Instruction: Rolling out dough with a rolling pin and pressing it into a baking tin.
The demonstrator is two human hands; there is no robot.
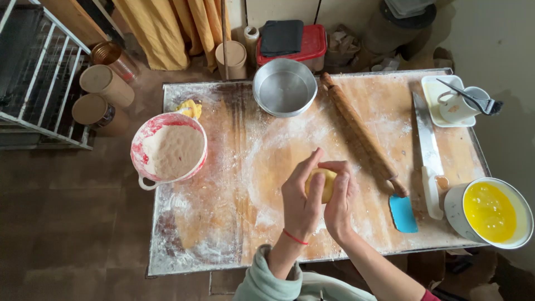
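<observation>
Both hands are cupped around a small yellow ball of dough [323,184], held just above the middle of the floured desk [223,223]. The left hand [301,200] wraps its fingers over the near and left side of the ball; a thin red band sits on its wrist. The right hand [341,200] presses against the ball from the other side, fingers curled over the top, so only a patch of dough shows between them.

Just right of the hands lies a wooden rolling pin [359,131], slanting away toward the far edge. Beside its near end rests a blue scraper [402,213]. Further right is a long knife [428,150], and past that a white bowl of yellow liquid [490,212]. Far right, well apart, a white mug with a brush [460,105] stands on a small tray [432,89].

Beyond the hands sits an empty metal pan [285,87]. Well to the left is a red-and-white bowl of flour [169,150], with a lump of yellow dough [190,108] just behind it.
</observation>
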